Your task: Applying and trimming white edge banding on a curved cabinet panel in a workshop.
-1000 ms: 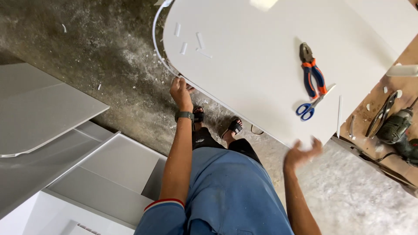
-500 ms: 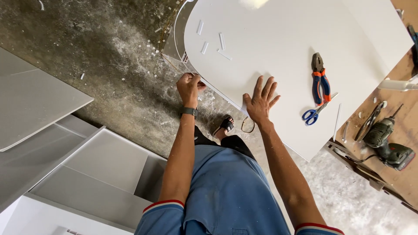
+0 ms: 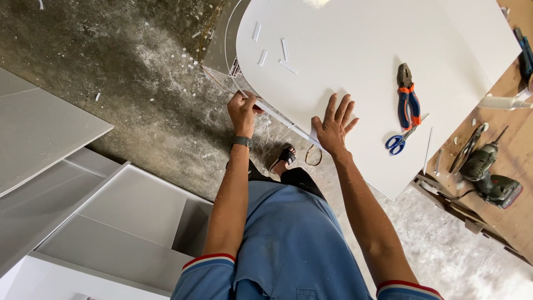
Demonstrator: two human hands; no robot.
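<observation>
Edge banding strip (image 3: 277,114), thin and white, is seen running along the curved rim of a large white rounded panel (image 3: 355,61), with its loose end trailing off past the corner toward the concrete floor (image 3: 139,105). The strip is pinched in the left hand (image 3: 243,113), whose fingers are curled closed around it right at the panel's edge; a dark watch (image 3: 242,142) is worn on that wrist. The right hand (image 3: 333,125) is laid flat on the panel's top face just inside the rim, fingers spread wide and holding nothing, apparently pressing the board steady. Small white offcuts (image 3: 284,50) are scattered higher on the panel. Further right on the panel, orange-and-blue pliers (image 3: 407,94) and blue-handled scissors (image 3: 401,139) are laid close together, the scissors touching the pliers' handles or nearly so. Beyond the panel, a green power drill (image 3: 488,172) is lying on a wooden bench (image 3: 511,216). Grey-white cabinet boxes (image 3: 111,222) are stacked at the left. A sandalled foot (image 3: 284,155) is visible below the panel edge. As a judgement: the strip could lift or kink at the curve if it is pulled at an angle, and the panel could shift if the flat palm's pressure is eased.
</observation>
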